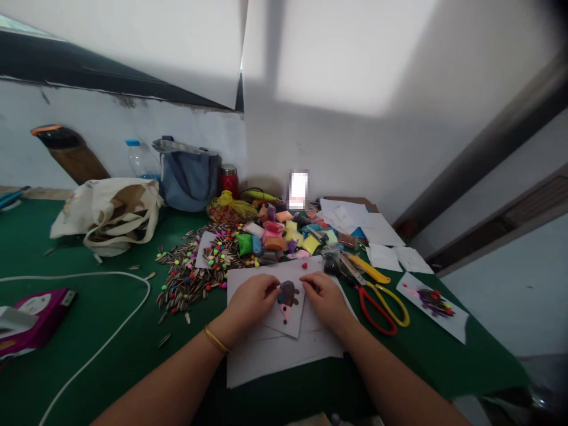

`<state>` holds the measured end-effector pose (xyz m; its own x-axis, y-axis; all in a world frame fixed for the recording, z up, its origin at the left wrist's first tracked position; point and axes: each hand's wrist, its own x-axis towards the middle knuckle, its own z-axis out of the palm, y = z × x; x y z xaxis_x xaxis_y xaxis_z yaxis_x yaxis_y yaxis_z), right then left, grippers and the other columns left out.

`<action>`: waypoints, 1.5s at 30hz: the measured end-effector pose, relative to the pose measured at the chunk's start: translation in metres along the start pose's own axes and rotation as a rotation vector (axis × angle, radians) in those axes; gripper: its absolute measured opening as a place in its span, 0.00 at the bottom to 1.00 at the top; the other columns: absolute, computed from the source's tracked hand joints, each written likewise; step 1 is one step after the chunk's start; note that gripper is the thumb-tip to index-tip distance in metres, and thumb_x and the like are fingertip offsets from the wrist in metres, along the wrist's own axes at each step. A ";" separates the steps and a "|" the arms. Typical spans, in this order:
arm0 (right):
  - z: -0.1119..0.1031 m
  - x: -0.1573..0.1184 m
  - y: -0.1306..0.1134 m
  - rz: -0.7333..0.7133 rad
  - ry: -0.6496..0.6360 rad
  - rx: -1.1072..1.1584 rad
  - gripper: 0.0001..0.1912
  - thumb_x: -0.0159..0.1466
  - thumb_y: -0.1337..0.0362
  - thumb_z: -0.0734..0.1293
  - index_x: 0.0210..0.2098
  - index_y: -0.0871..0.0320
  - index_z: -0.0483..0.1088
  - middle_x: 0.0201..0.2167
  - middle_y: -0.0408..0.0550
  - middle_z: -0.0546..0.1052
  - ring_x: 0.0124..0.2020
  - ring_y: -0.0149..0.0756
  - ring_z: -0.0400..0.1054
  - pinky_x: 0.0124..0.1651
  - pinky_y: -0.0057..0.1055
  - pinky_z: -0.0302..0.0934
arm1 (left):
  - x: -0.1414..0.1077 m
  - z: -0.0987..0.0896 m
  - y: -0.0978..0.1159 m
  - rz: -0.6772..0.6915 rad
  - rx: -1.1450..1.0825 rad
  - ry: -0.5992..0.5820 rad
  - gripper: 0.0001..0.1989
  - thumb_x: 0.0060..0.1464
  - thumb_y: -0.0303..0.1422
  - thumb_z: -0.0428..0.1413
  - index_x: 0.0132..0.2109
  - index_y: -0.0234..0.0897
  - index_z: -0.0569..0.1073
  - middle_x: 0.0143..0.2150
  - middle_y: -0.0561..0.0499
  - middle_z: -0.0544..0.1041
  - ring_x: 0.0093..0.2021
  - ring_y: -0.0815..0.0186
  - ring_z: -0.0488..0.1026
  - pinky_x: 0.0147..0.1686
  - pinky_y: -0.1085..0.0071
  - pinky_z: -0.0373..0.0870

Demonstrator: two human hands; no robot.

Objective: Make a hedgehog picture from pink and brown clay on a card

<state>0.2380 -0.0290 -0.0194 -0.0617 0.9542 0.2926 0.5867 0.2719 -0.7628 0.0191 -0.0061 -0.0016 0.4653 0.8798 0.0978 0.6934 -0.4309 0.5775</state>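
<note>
A small white card [293, 328] lies on larger white sheets [248, 367], bearing a brown clay animal figure [289, 294] with a pink face. At the card's left edge is my left hand [254, 299], its fingers closed; what they hold, if anything, is too small to make out. My right hand [327, 299] sits at the card's upper right edge with thumb and fingertips pinched together; nothing can be made out between them. Just above, a small red piece [304, 265] rests on the paper.
Sunflower seeds [186, 278] mixed with coloured balls lie left of the paper. Behind are clay packets [275, 242]. On the right are red-handled scissors [377, 313], yellow-handled scissors [399, 307], a yellow cutter [368, 269] and a decorated card [457, 325]. A white cable [102, 343] crosses the left side.
</note>
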 end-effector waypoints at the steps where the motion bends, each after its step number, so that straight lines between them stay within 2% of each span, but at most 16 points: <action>1: -0.002 0.001 0.000 0.018 0.022 0.056 0.09 0.63 0.64 0.63 0.39 0.55 0.76 0.38 0.48 0.76 0.42 0.40 0.69 0.48 0.36 0.61 | 0.000 0.000 0.000 0.001 -0.001 0.002 0.07 0.56 0.32 0.53 0.40 0.39 0.76 0.36 0.49 0.77 0.38 0.62 0.72 0.35 0.70 0.64; 3: -0.004 0.002 -0.001 0.082 0.040 0.187 0.10 0.62 0.61 0.65 0.39 0.55 0.76 0.38 0.49 0.76 0.42 0.40 0.69 0.48 0.37 0.60 | -0.001 0.000 0.001 0.005 -0.010 0.016 0.06 0.56 0.32 0.54 0.39 0.40 0.76 0.35 0.50 0.76 0.37 0.63 0.72 0.35 0.70 0.64; 6: -0.005 0.000 -0.007 0.304 -0.007 0.542 0.10 0.59 0.58 0.68 0.37 0.55 0.78 0.34 0.47 0.76 0.37 0.37 0.68 0.42 0.34 0.61 | -0.003 -0.001 0.006 0.068 -0.052 0.111 0.05 0.57 0.33 0.55 0.39 0.41 0.76 0.37 0.50 0.76 0.39 0.62 0.72 0.38 0.69 0.66; 9: -0.003 -0.006 -0.017 0.530 -0.125 0.989 0.11 0.55 0.58 0.72 0.35 0.57 0.78 0.28 0.44 0.74 0.31 0.31 0.65 0.36 0.29 0.59 | -0.009 -0.001 0.014 0.192 -0.113 0.286 0.07 0.56 0.33 0.58 0.43 0.40 0.75 0.41 0.48 0.75 0.43 0.62 0.71 0.43 0.66 0.67; 12: -0.004 -0.013 -0.030 0.636 -0.294 1.267 0.11 0.54 0.63 0.73 0.36 0.61 0.77 0.27 0.44 0.72 0.28 0.26 0.63 0.34 0.25 0.57 | -0.015 0.000 0.021 0.327 -0.158 0.377 0.09 0.56 0.32 0.59 0.46 0.40 0.75 0.41 0.48 0.76 0.43 0.63 0.72 0.44 0.66 0.69; 15: -0.004 -0.020 -0.041 0.681 -0.440 1.443 0.08 0.57 0.66 0.71 0.36 0.64 0.76 0.27 0.43 0.70 0.28 0.24 0.61 0.33 0.23 0.55 | -0.020 0.000 0.024 0.489 -0.208 0.409 0.10 0.56 0.28 0.58 0.46 0.41 0.75 0.39 0.48 0.76 0.39 0.65 0.73 0.40 0.68 0.70; 19: -0.002 -0.035 -0.059 0.702 -0.529 1.660 0.08 0.59 0.66 0.69 0.37 0.63 0.74 0.27 0.41 0.65 0.28 0.25 0.57 0.32 0.24 0.52 | -0.026 -0.008 0.028 0.616 -0.276 0.480 0.13 0.54 0.23 0.59 0.46 0.41 0.75 0.37 0.49 0.77 0.37 0.67 0.73 0.37 0.70 0.70; 25: 0.012 -0.063 -0.087 0.625 -0.567 1.902 0.15 0.59 0.59 0.68 0.46 0.50 0.73 0.24 0.38 0.59 0.26 0.28 0.51 0.31 0.28 0.49 | -0.036 -0.024 0.040 0.676 -0.345 0.564 0.13 0.53 0.20 0.58 0.44 0.39 0.73 0.36 0.50 0.77 0.37 0.67 0.73 0.40 0.68 0.71; 29: 0.018 -0.070 -0.096 0.577 -0.650 1.887 0.22 0.59 0.56 0.66 0.53 0.44 0.69 0.23 0.38 0.61 0.25 0.30 0.51 0.30 0.30 0.48 | -0.036 -0.026 0.036 0.632 -0.231 0.599 0.05 0.55 0.23 0.56 0.38 0.38 0.69 0.34 0.50 0.73 0.36 0.66 0.69 0.39 0.66 0.69; 31: 0.017 -0.067 -0.096 0.541 -0.663 1.830 0.27 0.59 0.55 0.65 0.58 0.43 0.64 0.23 0.38 0.62 0.25 0.31 0.52 0.30 0.31 0.49 | -0.033 -0.025 0.030 0.568 -0.203 0.610 0.03 0.58 0.26 0.52 0.37 0.37 0.67 0.34 0.49 0.70 0.37 0.65 0.67 0.39 0.64 0.68; 33: 0.012 -0.062 -0.095 0.512 -0.650 1.765 0.32 0.58 0.54 0.65 0.62 0.46 0.60 0.24 0.39 0.64 0.25 0.32 0.53 0.30 0.32 0.50 | -0.028 -0.024 0.023 0.468 -0.198 0.590 0.04 0.61 0.28 0.48 0.35 0.38 0.64 0.33 0.49 0.68 0.36 0.64 0.65 0.38 0.65 0.66; 36: 0.003 -0.050 -0.090 0.508 -0.571 1.655 0.36 0.54 0.54 0.67 0.62 0.48 0.60 0.24 0.40 0.63 0.25 0.32 0.53 0.31 0.31 0.51 | -0.021 -0.027 0.013 0.299 -0.176 0.566 0.11 0.64 0.31 0.43 0.32 0.39 0.62 0.30 0.51 0.66 0.32 0.66 0.63 0.34 0.67 0.63; 40: -0.014 -0.033 -0.075 0.472 -0.400 1.447 0.32 0.54 0.52 0.66 0.58 0.49 0.65 0.26 0.42 0.62 0.26 0.33 0.53 0.30 0.32 0.51 | -0.011 -0.035 0.000 0.160 -0.194 0.603 0.16 0.64 0.37 0.44 0.27 0.39 0.60 0.26 0.54 0.62 0.28 0.67 0.61 0.30 0.69 0.59; 43: -0.029 -0.017 -0.061 0.391 -0.273 1.266 0.28 0.57 0.52 0.65 0.57 0.51 0.66 0.26 0.43 0.63 0.27 0.34 0.54 0.32 0.33 0.53 | -0.003 -0.042 -0.012 0.044 -0.238 0.738 0.13 0.63 0.38 0.46 0.30 0.39 0.62 0.27 0.54 0.62 0.29 0.67 0.61 0.31 0.70 0.60; 44: -0.034 -0.010 -0.056 0.373 -0.255 1.197 0.27 0.58 0.54 0.65 0.56 0.51 0.67 0.27 0.43 0.64 0.28 0.34 0.56 0.33 0.33 0.54 | 0.000 -0.044 -0.017 -0.003 -0.237 0.758 0.12 0.62 0.39 0.47 0.32 0.39 0.63 0.27 0.54 0.63 0.29 0.67 0.61 0.30 0.70 0.60; 45: -0.039 -0.004 -0.051 0.354 -0.234 1.116 0.25 0.59 0.56 0.65 0.55 0.51 0.67 0.27 0.43 0.65 0.28 0.34 0.56 0.33 0.33 0.54 | 0.002 -0.046 -0.021 -0.036 -0.234 0.728 0.11 0.61 0.39 0.49 0.32 0.38 0.64 0.27 0.54 0.64 0.29 0.67 0.62 0.30 0.70 0.60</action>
<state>0.2398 -0.0515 0.0406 -0.2517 0.9660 -0.0590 -0.4181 -0.1635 -0.8936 -0.0198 0.0144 0.0238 -0.0910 0.8378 0.5384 0.5291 -0.4173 0.7389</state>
